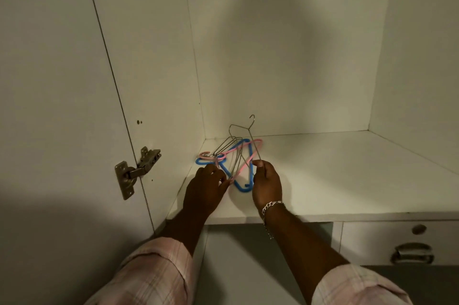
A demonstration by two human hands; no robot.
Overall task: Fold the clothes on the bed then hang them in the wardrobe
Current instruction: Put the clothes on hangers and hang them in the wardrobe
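Pinching a bare wire hanger (pixel 244 142) by its lower corner, the right hand's (pixel 267 184) grip lifts it with the hook upward. At the tangle's near edge the left hand's (pixel 205 189) grip curls onto a pink hanger (pixel 239 168). Beneath lies a blue hanger (pixel 238 184) on the white wardrobe shelf (pixel 347 180), near the left wall. A metal hinge (pixel 135 170) shows on the door.

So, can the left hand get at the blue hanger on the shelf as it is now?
Probably yes. The left hand already rests beside the blue hanger, though the pink hanger and wire hangers lie tangled over it.
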